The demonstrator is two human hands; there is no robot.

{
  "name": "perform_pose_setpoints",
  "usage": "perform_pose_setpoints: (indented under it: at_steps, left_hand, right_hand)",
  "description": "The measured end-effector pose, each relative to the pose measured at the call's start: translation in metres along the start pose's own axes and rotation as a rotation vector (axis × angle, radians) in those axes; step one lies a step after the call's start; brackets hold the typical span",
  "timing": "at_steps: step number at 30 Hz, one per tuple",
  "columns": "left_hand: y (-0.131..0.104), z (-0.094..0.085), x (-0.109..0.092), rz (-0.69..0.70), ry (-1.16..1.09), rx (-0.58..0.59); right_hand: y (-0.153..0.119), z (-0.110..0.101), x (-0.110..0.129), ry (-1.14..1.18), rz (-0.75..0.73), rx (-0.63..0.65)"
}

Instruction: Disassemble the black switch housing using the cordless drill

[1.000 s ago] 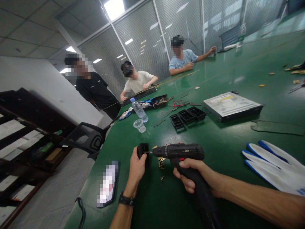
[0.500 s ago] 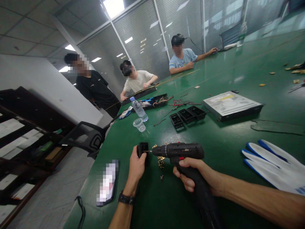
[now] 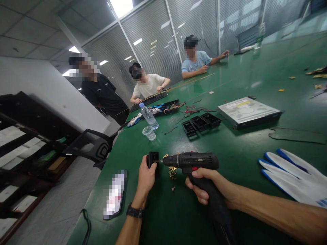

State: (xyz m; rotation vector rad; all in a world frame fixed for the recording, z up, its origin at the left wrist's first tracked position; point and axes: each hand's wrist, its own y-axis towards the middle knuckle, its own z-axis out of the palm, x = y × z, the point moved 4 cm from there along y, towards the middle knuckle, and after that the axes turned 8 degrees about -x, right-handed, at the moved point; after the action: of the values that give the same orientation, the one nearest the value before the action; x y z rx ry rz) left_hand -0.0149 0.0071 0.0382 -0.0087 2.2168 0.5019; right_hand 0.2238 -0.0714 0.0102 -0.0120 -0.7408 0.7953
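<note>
My left hand (image 3: 147,175) grips a small black plastic box (image 3: 153,158) by its side, with the open face turned toward the drill. A black cordless drill (image 3: 195,160) is in my right hand (image 3: 206,185), its handle wrapped by my fingers and its chuck pointing left. The thin bit (image 3: 159,161) reaches the black box; whether its tip touches a screw is hidden. Under the drill's chuck lie several brass-coloured screws and small metal parts (image 3: 172,173), and one loose screw (image 3: 173,189) lies nearer to me.
Black plastic trays (image 3: 200,123), a disc drive (image 3: 250,110), a water bottle (image 3: 149,117) and a plastic cup (image 3: 149,133) stand beyond my hands. White-blue gloves (image 3: 296,177) lie right, a phone (image 3: 114,195) left. Across the green table sit two people (image 3: 148,85); another person (image 3: 100,88) stands.
My hands, the drill and the black box stay almost still. Across the table, the person in light blue has lifted a hand slightly, and the seated person in white has shifted their hands.
</note>
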Motion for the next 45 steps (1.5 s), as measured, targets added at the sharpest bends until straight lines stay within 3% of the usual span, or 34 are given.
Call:
perform_pose_setpoints:
  at_steps: [45]
  left_hand:
    - [0.0003,-0.0013,-0.0025,0.009,0.006,-0.007]
  right_hand:
    - [-0.0010,0.0006,0.0009,-0.015,0.012,-0.025]
